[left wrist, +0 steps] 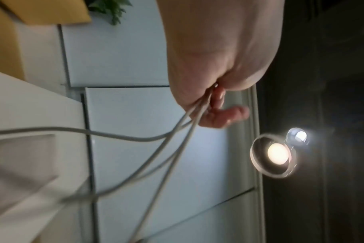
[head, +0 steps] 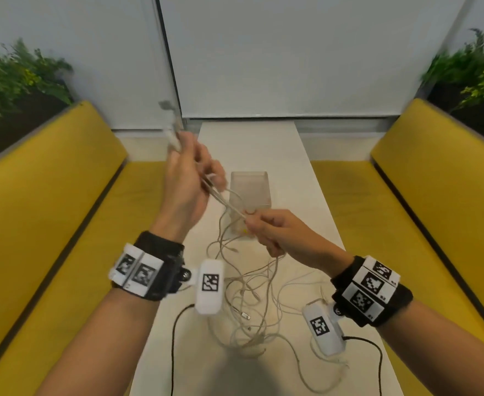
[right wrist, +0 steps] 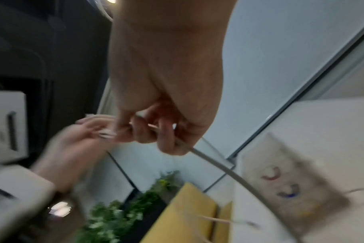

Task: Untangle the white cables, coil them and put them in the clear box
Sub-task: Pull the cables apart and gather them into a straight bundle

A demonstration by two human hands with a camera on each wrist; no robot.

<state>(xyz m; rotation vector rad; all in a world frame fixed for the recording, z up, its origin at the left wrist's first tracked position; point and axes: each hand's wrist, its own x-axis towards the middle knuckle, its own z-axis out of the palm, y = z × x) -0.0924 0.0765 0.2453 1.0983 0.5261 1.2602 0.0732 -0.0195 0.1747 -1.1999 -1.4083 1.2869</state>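
Observation:
A tangle of white cables [head: 249, 307] lies on the white table [head: 301, 178] between my forearms. My left hand [head: 189, 178] is raised above the table's left edge and grips several strands [left wrist: 177, 144], with a plug end [head: 172, 135] sticking up past its fingers. My right hand [head: 269, 230] pinches the same strands [right wrist: 208, 159] lower down, just in front of the clear box [head: 249, 192]. The strands run taut between the two hands. The clear box [right wrist: 289, 185] stands upright in the middle of the table; what it holds is blurred.
Yellow bench seats [head: 49, 195] flank the narrow table on both sides [head: 435, 195]. Green plants [head: 15, 78] stand behind each bench. A pale wall panel [head: 278, 58] closes the far end. Black wrist-camera leads [head: 175, 338] trail over the table's near edge.

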